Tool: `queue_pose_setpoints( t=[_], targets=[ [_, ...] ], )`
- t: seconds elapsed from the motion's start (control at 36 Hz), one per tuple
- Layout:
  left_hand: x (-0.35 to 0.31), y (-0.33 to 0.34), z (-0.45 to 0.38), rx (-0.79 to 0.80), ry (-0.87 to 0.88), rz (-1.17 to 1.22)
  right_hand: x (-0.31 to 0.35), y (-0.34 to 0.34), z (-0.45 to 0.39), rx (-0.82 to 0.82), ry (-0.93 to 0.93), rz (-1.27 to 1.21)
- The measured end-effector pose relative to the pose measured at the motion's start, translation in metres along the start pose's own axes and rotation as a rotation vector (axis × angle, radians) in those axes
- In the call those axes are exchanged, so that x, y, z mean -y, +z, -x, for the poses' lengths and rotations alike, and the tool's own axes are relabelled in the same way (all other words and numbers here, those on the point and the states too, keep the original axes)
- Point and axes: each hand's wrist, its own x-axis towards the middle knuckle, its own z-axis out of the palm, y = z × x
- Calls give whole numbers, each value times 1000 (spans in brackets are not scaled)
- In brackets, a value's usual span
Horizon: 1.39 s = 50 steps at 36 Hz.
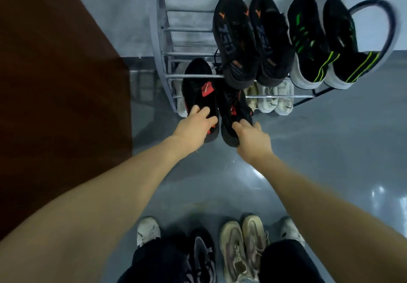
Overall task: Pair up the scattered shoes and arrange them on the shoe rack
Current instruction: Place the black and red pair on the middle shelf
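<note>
L hand [193, 126] grips one black/red shoe [198, 89], R hand [251, 137] its mate [234, 115]. Risk: heels overhang the rack [189, 75] rail, so the pair could tip off.

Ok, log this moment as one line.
left hand grips left red-black shoe | right hand grips right red-black shoe | at shoe rack
</note>
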Motion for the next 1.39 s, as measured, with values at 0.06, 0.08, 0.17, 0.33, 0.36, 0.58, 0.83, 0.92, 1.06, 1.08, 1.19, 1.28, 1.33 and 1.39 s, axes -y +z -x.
queue_pose_setpoints(
  t=[0.06,0.08,0.17,0.33,0.36,0.58,0.83,0.92,1.06,1.08,1.19,1.28,1.33,1.39],
  targets=[
    [9,-2,-5,-4,-8,-7,11,2,-10,-11,44,-27],
    [12,-3,-7,-8,-17,-5,15,4,-15,-13,58,-35],
    [23,3,-15,-10,-35,-13,21,14,-31,-20,73,-56],
    [44,31,-32,-19,-144,-31,26,35,-71,-46,11,-101],
    [45,37,-33,-29,-149,-23,27,38,-77,-56,-3,-108],
    [59,50,-61,-159,-210,27,27,49,-128,-131,-68,-117],
    [77,41,-94,-249,-299,-103,32,43,-156,-177,-70,-128],
    [80,60,-96,-307,-312,-100,33,50,-159,-172,-49,-112],
    [80,76,-97,-289,-309,47,34,60,-166,-168,-46,-54],
    [79,78,-97,-291,-314,69,34,62,-167,-167,-51,-43],
    [78,77,-97,-168,-339,49,37,63,-165,-190,-70,-49],
    [78,76,-99,-118,-369,27,37,61,-166,-169,-90,-50],
    [78,75,-101,-105,-381,32,34,61,-167,-151,-102,-51],
    [78,75,-103,-99,-391,41,31,61,-168,-152,-106,-55]
  ],
)
